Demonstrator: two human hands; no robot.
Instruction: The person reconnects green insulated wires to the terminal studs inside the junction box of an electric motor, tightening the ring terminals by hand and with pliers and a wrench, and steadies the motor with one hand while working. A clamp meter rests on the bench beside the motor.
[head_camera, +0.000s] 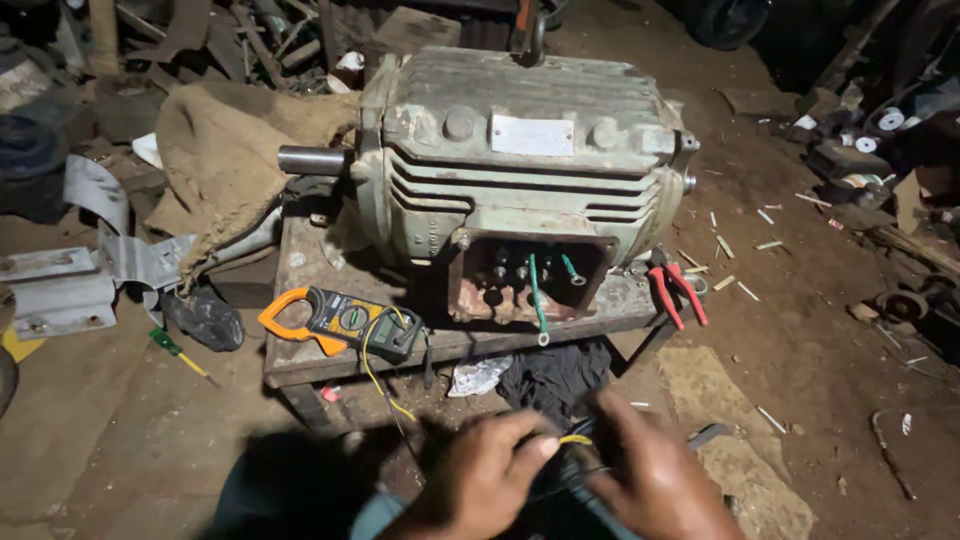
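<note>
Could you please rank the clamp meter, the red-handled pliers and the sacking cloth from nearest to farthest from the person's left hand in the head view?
From the left hand:
1. Clamp meter, on the bench just above and left of the hand.
2. Red-handled pliers, at the bench's right end.
3. Sacking cloth, far upper left, beside the motor shaft.
</note>
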